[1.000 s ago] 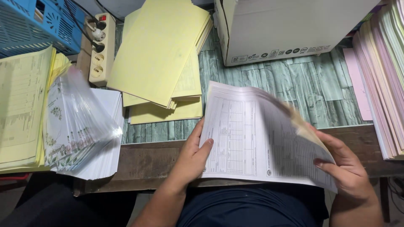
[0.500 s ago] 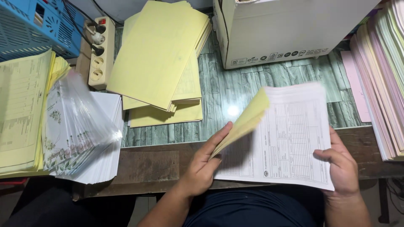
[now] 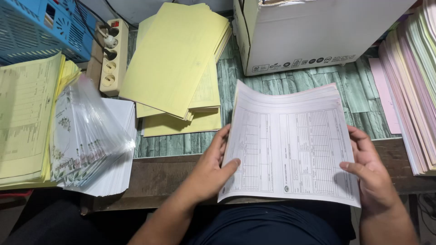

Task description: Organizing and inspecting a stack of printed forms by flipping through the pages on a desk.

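a stack of printed forms (image 3: 290, 145), white on top with pink edges showing at its far side, sits at the near edge of the surface (image 3: 159, 172), just in front of the white cardboard box (image 3: 318, 36). the left hand (image 3: 211, 170) holds the stack's left edge, thumb on the top sheet and fingers (image 3: 218, 145) curled behind it. the right hand (image 3: 370, 174) pinches the right edge the same way, thumb on top. both hands are closed on the paper. the stack's far edge bows upward, so it is probably not lying flat, though the underside is hidden.

the sheets look thin, light and floppy, and smooth enough to slide over each other. a grip at 2 opposite side edges, as here, seems the safest way to keep them square; a hard pinch would crease them.

left of the box lie yellow sheets (image 3: 175, 68), then a power strip (image 3: 111, 59). further left of the box is a fan of clear sleeves (image 3: 91, 136).
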